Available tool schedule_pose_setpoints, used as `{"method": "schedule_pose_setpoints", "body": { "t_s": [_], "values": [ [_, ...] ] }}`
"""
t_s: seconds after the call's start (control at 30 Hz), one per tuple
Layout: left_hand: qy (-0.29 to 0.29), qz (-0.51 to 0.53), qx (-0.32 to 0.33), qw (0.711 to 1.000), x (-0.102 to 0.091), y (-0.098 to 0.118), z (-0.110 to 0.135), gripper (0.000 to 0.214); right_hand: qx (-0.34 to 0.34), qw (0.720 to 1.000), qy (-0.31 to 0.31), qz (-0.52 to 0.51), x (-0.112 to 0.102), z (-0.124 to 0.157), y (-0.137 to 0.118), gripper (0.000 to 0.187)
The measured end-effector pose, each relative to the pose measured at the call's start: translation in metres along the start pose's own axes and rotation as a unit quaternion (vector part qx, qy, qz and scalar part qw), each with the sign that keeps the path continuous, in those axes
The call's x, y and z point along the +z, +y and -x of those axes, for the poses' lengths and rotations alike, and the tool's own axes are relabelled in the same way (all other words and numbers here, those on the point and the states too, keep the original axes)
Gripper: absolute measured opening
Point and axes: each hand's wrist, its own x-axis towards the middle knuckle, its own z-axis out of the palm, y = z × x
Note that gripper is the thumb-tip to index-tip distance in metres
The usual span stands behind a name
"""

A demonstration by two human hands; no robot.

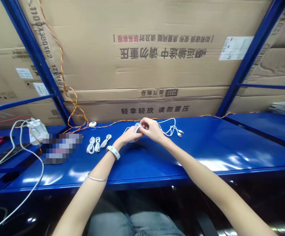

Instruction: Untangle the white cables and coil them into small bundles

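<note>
A white charging cable [138, 127] is gathered into a coil between my two hands, just above the blue shelf [196, 141]. My left hand [130, 135] is closed around the coil. From the right, my right hand [152, 128] pinches the same cable with thumb and forefinger. Loose white cable with USB plugs [180, 133] lies on the shelf beyond my right hand. Left of my left hand sit several tied white cable bundles, among them one [90, 145] and another [105, 141]. The exact wrap of the coil is partly hidden by my fingers.
A small white case [92, 124] lies near the back. Yellow-red twisted wire [75, 105] hangs down and runs along the rear edge. A white power strip [37, 131] stands at left, beside a blurred-out item [61, 148]. Large cardboard boxes [142, 72] form the back wall between blue posts.
</note>
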Motion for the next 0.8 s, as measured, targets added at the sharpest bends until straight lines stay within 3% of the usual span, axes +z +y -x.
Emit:
{"method": "schedule_pose_setpoints", "body": {
  "t_s": [0.2,0.37,0.53,0.67,0.8],
  "values": [
    [0.007,-0.117,-0.024,0.993,-0.002,-0.005,-0.001,0.023,0.013,0.997,-0.074,-0.018,0.001,0.002,0.002,0.006],
    [0.047,-0.156,-0.018,0.986,-0.005,-0.006,-0.002,0.024,0.027,0.989,-0.137,-0.056,-0.004,0.002,-0.004,0.019],
    [0.072,-0.195,0.015,0.978,-0.002,-0.006,-0.003,0.021,0.063,0.991,-0.076,-0.086,0.002,0.001,0.000,0.028],
    [0.069,-0.157,-0.007,0.985,-0.001,0.000,-0.002,0.019,0.075,0.984,-0.074,-0.145,0.005,-0.001,0.006,0.023],
    [0.078,-0.137,-0.026,0.987,0.000,0.001,-0.002,0.019,0.028,0.995,-0.064,-0.072,0.002,0.000,0.001,0.033]
  ]
}}
